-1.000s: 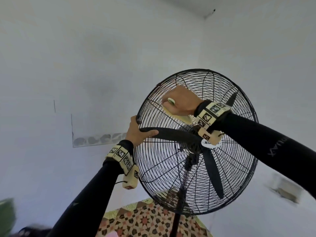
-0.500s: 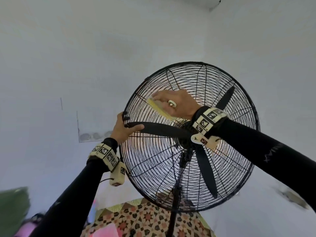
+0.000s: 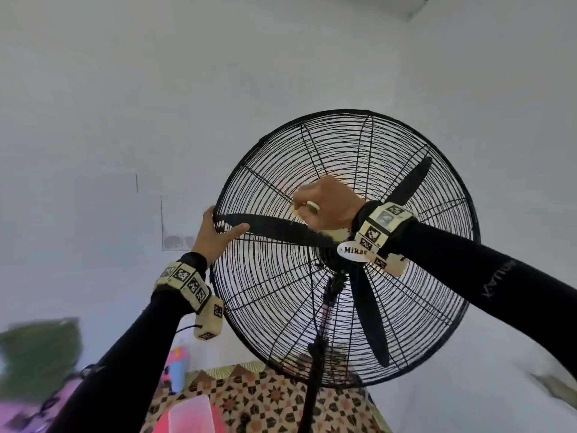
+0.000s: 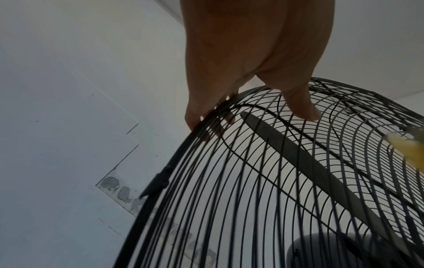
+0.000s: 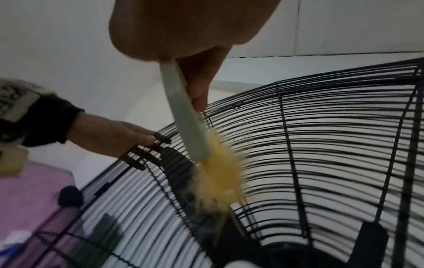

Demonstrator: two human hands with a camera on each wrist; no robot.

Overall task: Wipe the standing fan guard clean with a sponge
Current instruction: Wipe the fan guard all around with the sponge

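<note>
A black wire fan guard [image 3: 362,112] fills the middle of the head view, tilted back. My left hand [image 3: 224,223] grips its left rim, fingers [image 4: 199,117] curled over the edge and the thumb lying on the front wires. My right hand [image 3: 312,207] holds a yellow sponge [image 5: 220,172] with a pale green scouring side. It presses the sponge against the front wires just up and left of the hub. In the head view the hand hides most of the sponge [image 3: 295,210]. The sponge is blurred in the right wrist view.
Black blades [image 3: 368,310] sit behind the wires, and a white oval label [image 3: 354,251] marks the hub. The fan's pole [image 3: 312,385] drops to a patterned floor [image 3: 274,401]. Pink items [image 3: 190,414] and a blurred green shape [image 3: 40,354] lie at lower left. White walls stand close behind.
My right hand has slid the sponge from the guard's upper left wires down and right, toward the hub. The left hand has kept its hold on the rim.
</note>
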